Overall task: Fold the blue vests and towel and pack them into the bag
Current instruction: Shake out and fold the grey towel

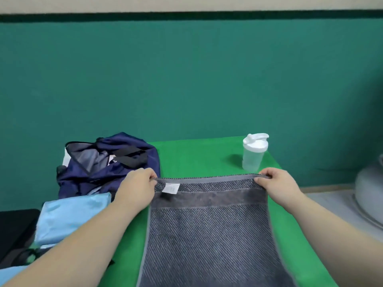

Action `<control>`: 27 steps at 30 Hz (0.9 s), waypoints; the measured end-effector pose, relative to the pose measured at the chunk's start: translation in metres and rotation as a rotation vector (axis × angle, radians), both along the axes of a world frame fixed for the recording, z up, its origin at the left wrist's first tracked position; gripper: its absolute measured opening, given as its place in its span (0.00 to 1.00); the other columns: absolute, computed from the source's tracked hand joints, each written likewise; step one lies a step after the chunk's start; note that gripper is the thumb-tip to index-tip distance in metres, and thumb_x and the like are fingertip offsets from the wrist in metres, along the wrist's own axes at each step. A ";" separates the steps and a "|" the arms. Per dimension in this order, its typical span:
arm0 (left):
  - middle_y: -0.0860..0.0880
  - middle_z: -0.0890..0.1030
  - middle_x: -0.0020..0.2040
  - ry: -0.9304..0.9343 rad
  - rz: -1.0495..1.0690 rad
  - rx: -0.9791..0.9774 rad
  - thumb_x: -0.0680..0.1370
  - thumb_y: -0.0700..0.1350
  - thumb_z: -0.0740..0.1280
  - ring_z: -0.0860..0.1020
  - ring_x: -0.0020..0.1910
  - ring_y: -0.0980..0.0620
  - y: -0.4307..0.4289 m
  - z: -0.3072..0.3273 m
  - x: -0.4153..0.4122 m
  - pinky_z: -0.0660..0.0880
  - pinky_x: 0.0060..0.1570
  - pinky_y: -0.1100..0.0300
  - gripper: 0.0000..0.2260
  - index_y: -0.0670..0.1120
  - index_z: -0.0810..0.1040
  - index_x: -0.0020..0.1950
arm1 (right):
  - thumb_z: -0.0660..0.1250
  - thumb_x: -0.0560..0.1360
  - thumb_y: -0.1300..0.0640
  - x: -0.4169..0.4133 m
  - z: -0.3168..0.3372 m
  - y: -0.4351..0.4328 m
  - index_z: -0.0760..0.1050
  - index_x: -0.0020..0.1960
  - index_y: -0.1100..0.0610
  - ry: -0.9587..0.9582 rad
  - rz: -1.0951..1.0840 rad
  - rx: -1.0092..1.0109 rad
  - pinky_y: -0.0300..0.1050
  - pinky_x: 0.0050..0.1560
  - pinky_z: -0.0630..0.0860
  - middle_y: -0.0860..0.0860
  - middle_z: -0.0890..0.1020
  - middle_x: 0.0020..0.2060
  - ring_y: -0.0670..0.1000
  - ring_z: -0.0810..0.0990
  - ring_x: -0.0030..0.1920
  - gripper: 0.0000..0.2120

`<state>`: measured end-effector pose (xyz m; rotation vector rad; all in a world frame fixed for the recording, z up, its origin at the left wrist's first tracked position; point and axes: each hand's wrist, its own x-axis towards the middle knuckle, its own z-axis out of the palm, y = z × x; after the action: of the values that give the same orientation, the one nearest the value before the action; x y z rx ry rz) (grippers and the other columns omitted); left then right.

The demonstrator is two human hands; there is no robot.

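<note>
A grey striped towel (209, 230) with a white label hangs stretched in front of me over the green table (199, 156). My left hand (137, 186) pinches its top left corner. At the top right corner, my right hand (275, 185) pinches the hem. A navy bag (103, 164) lies open at the table's back left, black straps across it. A folded light blue vest (70, 218) lies beside the bag, left of my left arm. Another bit of light blue cloth (10, 273) shows at the bottom left corner.
A clear shaker bottle (254, 152) with a white lid stands at the table's back right. A teal wall rises behind the table. A pale round object (371, 189) sits on a grey surface to the right. Dark items (14, 230) lie at the far left.
</note>
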<state>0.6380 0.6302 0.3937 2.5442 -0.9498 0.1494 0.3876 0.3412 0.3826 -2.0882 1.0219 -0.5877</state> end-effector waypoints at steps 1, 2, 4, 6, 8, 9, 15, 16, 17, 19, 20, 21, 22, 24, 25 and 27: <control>0.51 0.79 0.49 -0.019 0.003 0.021 0.78 0.47 0.67 0.74 0.53 0.45 -0.012 -0.009 0.012 0.74 0.52 0.50 0.02 0.52 0.79 0.49 | 0.72 0.74 0.56 0.013 -0.009 -0.010 0.79 0.39 0.55 0.023 -0.007 -0.004 0.44 0.38 0.70 0.51 0.82 0.35 0.51 0.78 0.36 0.07; 0.50 0.78 0.50 -0.032 0.007 0.045 0.78 0.47 0.67 0.73 0.53 0.44 -0.023 -0.018 0.024 0.74 0.52 0.49 0.03 0.52 0.79 0.51 | 0.72 0.75 0.56 0.026 -0.018 -0.021 0.78 0.40 0.55 0.052 -0.009 -0.007 0.44 0.38 0.70 0.51 0.82 0.35 0.51 0.78 0.37 0.06; 0.50 0.77 0.51 -0.025 -0.002 0.078 0.78 0.48 0.67 0.74 0.54 0.44 -0.046 -0.039 0.048 0.74 0.52 0.48 0.04 0.51 0.79 0.52 | 0.71 0.76 0.55 0.049 -0.037 -0.041 0.78 0.41 0.55 0.122 -0.007 -0.004 0.43 0.35 0.69 0.51 0.81 0.36 0.51 0.78 0.38 0.07; 0.49 0.77 0.53 0.009 -0.032 0.115 0.79 0.48 0.67 0.74 0.54 0.44 -0.064 -0.062 0.069 0.74 0.53 0.48 0.04 0.50 0.79 0.52 | 0.71 0.76 0.55 0.069 -0.058 -0.060 0.77 0.41 0.54 0.180 0.002 0.009 0.44 0.37 0.69 0.51 0.81 0.36 0.52 0.78 0.39 0.06; 0.50 0.77 0.54 0.028 -0.072 0.200 0.79 0.48 0.66 0.74 0.55 0.46 -0.079 -0.086 0.085 0.73 0.53 0.49 0.04 0.50 0.77 0.52 | 0.71 0.76 0.54 0.085 -0.078 -0.077 0.78 0.43 0.53 0.250 0.054 0.026 0.46 0.43 0.73 0.50 0.82 0.38 0.53 0.79 0.41 0.05; 0.52 0.78 0.54 0.030 -0.093 0.250 0.79 0.49 0.65 0.74 0.55 0.46 -0.085 -0.096 0.091 0.72 0.54 0.50 0.04 0.52 0.77 0.51 | 0.71 0.76 0.54 0.091 -0.087 -0.083 0.79 0.44 0.53 0.281 0.090 0.022 0.47 0.46 0.74 0.49 0.82 0.40 0.53 0.79 0.43 0.04; 0.57 0.77 0.50 0.031 -0.189 0.305 0.78 0.48 0.65 0.72 0.53 0.51 -0.099 -0.120 0.114 0.71 0.54 0.53 0.03 0.54 0.78 0.49 | 0.71 0.75 0.56 0.101 -0.112 -0.095 0.79 0.45 0.49 0.341 0.185 -0.158 0.43 0.49 0.69 0.43 0.77 0.44 0.48 0.75 0.48 0.02; 0.57 0.77 0.49 0.037 -0.215 0.317 0.77 0.47 0.66 0.72 0.53 0.51 -0.099 -0.118 0.115 0.70 0.52 0.54 0.03 0.55 0.78 0.48 | 0.70 0.75 0.56 0.101 -0.113 -0.095 0.79 0.44 0.50 0.351 0.195 -0.162 0.42 0.47 0.69 0.44 0.78 0.43 0.47 0.76 0.46 0.03; 0.57 0.77 0.47 0.046 -0.230 0.342 0.77 0.46 0.66 0.72 0.54 0.52 -0.099 -0.116 0.114 0.69 0.51 0.55 0.04 0.56 0.77 0.47 | 0.70 0.74 0.57 0.101 -0.112 -0.094 0.79 0.43 0.50 0.370 0.197 -0.150 0.43 0.45 0.70 0.45 0.79 0.42 0.47 0.76 0.45 0.02; 0.58 0.76 0.43 0.062 -0.232 0.404 0.74 0.45 0.65 0.72 0.52 0.53 -0.098 -0.109 0.108 0.66 0.49 0.56 0.06 0.58 0.73 0.43 | 0.70 0.74 0.58 0.102 -0.107 -0.093 0.79 0.43 0.50 0.436 0.209 -0.122 0.44 0.43 0.74 0.46 0.81 0.41 0.46 0.78 0.43 0.04; 0.58 0.76 0.42 0.074 -0.230 0.413 0.73 0.45 0.66 0.73 0.50 0.53 -0.096 -0.105 0.106 0.65 0.49 0.56 0.07 0.58 0.72 0.41 | 0.69 0.73 0.59 0.103 -0.103 -0.092 0.79 0.42 0.50 0.475 0.222 -0.119 0.44 0.43 0.76 0.46 0.81 0.41 0.46 0.78 0.42 0.05; 0.58 0.77 0.41 0.091 -0.230 0.390 0.73 0.45 0.66 0.74 0.48 0.55 -0.095 -0.101 0.105 0.65 0.49 0.58 0.09 0.59 0.72 0.39 | 0.68 0.73 0.61 0.104 -0.100 -0.091 0.78 0.42 0.50 0.512 0.237 -0.123 0.44 0.44 0.77 0.46 0.81 0.40 0.46 0.78 0.42 0.06; 0.58 0.77 0.41 0.119 -0.228 0.345 0.72 0.44 0.67 0.75 0.45 0.56 -0.094 -0.095 0.104 0.67 0.48 0.61 0.10 0.59 0.71 0.38 | 0.67 0.72 0.62 0.104 -0.096 -0.091 0.78 0.41 0.51 0.542 0.247 -0.128 0.44 0.43 0.77 0.47 0.81 0.40 0.47 0.78 0.42 0.07; 0.58 0.79 0.41 0.180 -0.220 0.251 0.72 0.42 0.69 0.76 0.43 0.59 -0.090 -0.081 0.101 0.69 0.43 0.66 0.11 0.59 0.74 0.38 | 0.66 0.71 0.64 0.105 -0.089 -0.087 0.77 0.40 0.52 0.589 0.255 -0.118 0.42 0.40 0.75 0.48 0.80 0.40 0.48 0.77 0.42 0.08; 0.57 0.80 0.41 0.195 -0.216 0.216 0.71 0.41 0.69 0.77 0.42 0.60 -0.088 -0.073 0.098 0.70 0.41 0.68 0.10 0.58 0.76 0.39 | 0.66 0.71 0.64 0.104 -0.086 -0.084 0.77 0.39 0.52 0.596 0.252 -0.101 0.41 0.39 0.75 0.48 0.81 0.39 0.48 0.78 0.42 0.08; 0.57 0.81 0.40 0.217 -0.199 0.162 0.71 0.41 0.71 0.77 0.41 0.62 -0.082 -0.057 0.091 0.69 0.38 0.71 0.09 0.56 0.78 0.39 | 0.69 0.70 0.64 0.101 -0.078 -0.079 0.78 0.37 0.52 0.568 0.234 -0.055 0.39 0.36 0.73 0.48 0.82 0.38 0.47 0.79 0.41 0.07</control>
<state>0.7294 0.5483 0.3365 2.5232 -1.1593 -0.2668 0.4889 0.2625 0.3046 -2.4426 1.0417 0.1109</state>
